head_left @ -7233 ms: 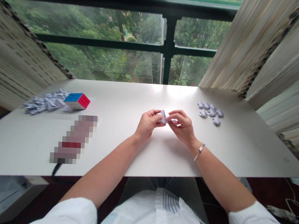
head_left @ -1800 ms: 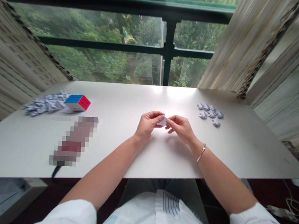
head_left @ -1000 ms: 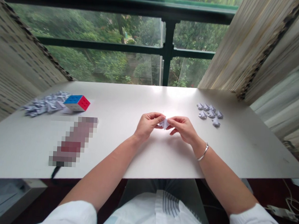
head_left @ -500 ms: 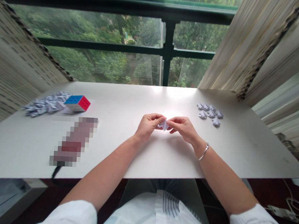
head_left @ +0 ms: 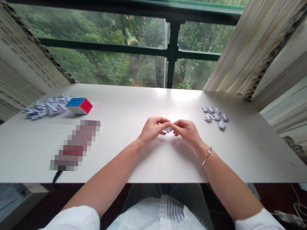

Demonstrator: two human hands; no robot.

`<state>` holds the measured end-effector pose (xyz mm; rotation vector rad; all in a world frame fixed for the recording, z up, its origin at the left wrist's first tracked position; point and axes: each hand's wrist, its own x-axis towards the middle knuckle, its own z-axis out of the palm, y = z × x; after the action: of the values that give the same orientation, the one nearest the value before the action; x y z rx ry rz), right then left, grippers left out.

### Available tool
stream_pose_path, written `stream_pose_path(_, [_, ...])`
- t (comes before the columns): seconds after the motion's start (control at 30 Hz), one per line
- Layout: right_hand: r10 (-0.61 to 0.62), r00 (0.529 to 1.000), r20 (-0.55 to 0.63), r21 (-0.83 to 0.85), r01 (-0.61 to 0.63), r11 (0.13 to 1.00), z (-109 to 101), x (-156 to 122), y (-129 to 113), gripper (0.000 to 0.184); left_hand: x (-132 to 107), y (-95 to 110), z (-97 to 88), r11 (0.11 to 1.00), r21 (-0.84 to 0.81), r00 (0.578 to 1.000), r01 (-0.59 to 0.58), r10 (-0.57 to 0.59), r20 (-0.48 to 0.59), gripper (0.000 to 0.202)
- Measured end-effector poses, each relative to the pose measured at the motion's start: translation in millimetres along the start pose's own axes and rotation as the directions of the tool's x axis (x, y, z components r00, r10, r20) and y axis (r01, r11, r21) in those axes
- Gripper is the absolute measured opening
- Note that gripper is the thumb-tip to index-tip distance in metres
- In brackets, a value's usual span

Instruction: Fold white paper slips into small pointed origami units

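Note:
A small piece of folded white paper (head_left: 168,130) is pinched between my two hands, just above the middle of the white table (head_left: 110,154). My left hand (head_left: 152,130) grips it from the left with thumb and fingers. From the other side, my right hand (head_left: 186,131) pinches it, thumb tip close to the left thumb. Most of the paper is hidden behind the fingers. To the right lie several small folded paper pieces (head_left: 216,116) in loose rows.
At the table's left is a heap of folded papers (head_left: 47,106), with a puzzle cube (head_left: 79,106) against it. Nearer me lies a blurred-out oblong object (head_left: 76,145) with a black strap. A window (head_left: 107,64) and curtains (head_left: 231,43) border the far side.
My fingertips have drawn closer together over the folded paper, and less of it shows. My right wrist has shifted slightly left, its bracelet with it. Everything on the table stays put.

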<state>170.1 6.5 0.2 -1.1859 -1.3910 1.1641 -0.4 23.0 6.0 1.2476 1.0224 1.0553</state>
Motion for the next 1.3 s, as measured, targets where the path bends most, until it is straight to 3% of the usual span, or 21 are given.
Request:
stream_pose_path(0.33, [0.177, 0.973, 0.150, 0.166, -0.201, 0.965, -5.0, -2.3, -11.1, 0.039, 3.0, -1.7, -2.4, 0.988, -0.154, 0.999, 0.026, -0.030, -0.028, 0.036])
stream_pose_path(1.03, [0.119, 0.990, 0.072, 0.062, -0.124, 0.990, -4.0, 2.5, 2.2, 0.032, 3.8, -9.6, 0.5, 0.990, -0.144, 1.000, 0.014, -0.015, -0.009, 0.034])
stream_pose_path(1.3, [0.076, 0.997, 0.010, -0.089, -0.075, 0.993, 0.6, 1.0, 5.2, 0.034, 2.4, -6.9, 2.2, 0.998, -0.058, 0.999, 0.036, -0.035, 0.023, 0.031])
